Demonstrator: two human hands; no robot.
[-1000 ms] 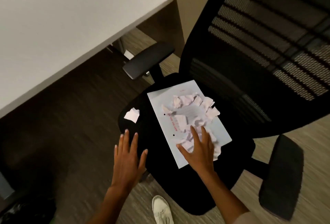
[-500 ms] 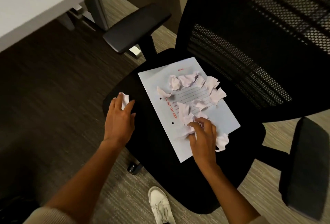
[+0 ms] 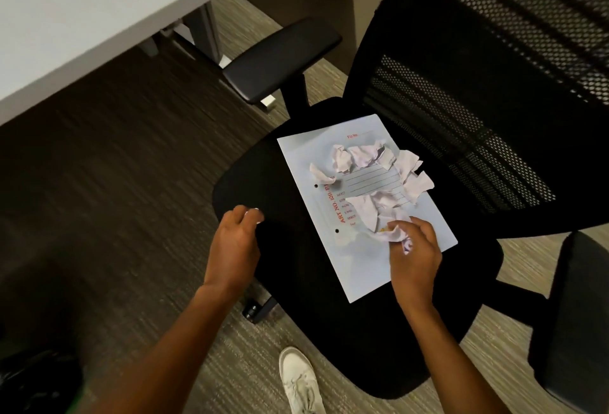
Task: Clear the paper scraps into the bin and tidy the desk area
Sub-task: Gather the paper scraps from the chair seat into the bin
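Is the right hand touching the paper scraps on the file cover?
Touching. The head view shows the right hand closed around crumpled paper scraps on the file cover.

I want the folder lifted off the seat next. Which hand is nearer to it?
Right. The right hand is over the pale blue folder, bunching paper scraps on it. The left hand is off its left edge, over the chair seat.

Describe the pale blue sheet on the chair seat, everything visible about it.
The pale blue sheet looks like a thin card file cover, lying flat and skewed on the black chair seat. It carries red print, ruled lines and two punched holes along its left edge. Crumpled paper scraps lie over its upper half. The right hand rests on its lower part, fingers closed on scraps. Its near corner is bare.
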